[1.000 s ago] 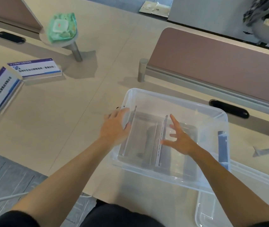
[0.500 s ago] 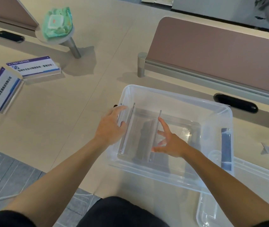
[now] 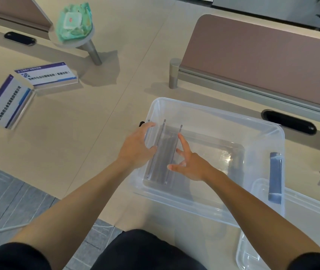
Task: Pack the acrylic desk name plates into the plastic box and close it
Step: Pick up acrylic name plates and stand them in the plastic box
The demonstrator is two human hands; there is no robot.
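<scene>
The plastic box (image 3: pixel 217 114) stands open on the worktop (image 3: pixel 89 145) and serves as the reference for all positions. Two clear acrylic name plates stand on edge inside it, in its left half, parallel and just apart: the outer plate (image 3: pixel 157 152) is nearest the box's left wall, and the inner plate (image 3: pixel 173 152) is one step toward the box's centre. The left hand (image 3: pixel 135 147) lies across the box's left rim with its fingers curled and its thumb tip against the outer plate. Whether this grip clasps the wall or the plate cannot be told. The right hand (image 3: pixel 190 164) is inside the box, right of the inner plate. Its grip is fully spread and holds nothing, and the straight index finger touches that plate near its top edge. Two printed name plates lie on the worktop well to the left of the box and beyond it, the nearer one (image 3: pixel 6 102) beside the farther one (image 3: pixel 47 75). A blue latch (image 3: pixel 275 178) sits on the box's right rim. The clear lid (image 3: pixel 252 240) lies against the box's near right corner.
</scene>
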